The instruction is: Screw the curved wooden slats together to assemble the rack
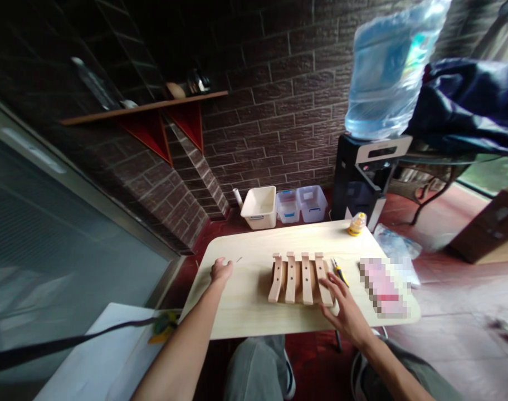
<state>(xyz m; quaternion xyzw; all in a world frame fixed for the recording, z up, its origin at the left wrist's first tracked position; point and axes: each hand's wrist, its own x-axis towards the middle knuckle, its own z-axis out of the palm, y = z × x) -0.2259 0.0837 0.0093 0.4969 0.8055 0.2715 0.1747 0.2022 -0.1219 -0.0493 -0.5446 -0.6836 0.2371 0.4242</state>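
Note:
A wooden rack-like piece point(299, 278) lies on the pale table point(245, 317). It has several light, curved slats, each with a dark hole and a hooked far end. My right hand point(341, 303) is at its right end, fingers spread, with the fingertips against or very close to the last slat. Just beyond those fingers lies a yellow-and-black screwdriver point(340, 273). Over the table's left side, my left hand point(221, 270) has its fingers bent, with a gap between thumb and forefinger. A thin, small metal piece point(239, 259), perhaps a screw, lies to its right.
A yellow-capped container point(356, 224) stands at the far right corner, and a blurred-out pink item point(383, 287) lies along the right side. Behind the table are plastic bins point(258, 209) and a water dispenser point(358, 178). A white surface point(107, 356) stands at lower left.

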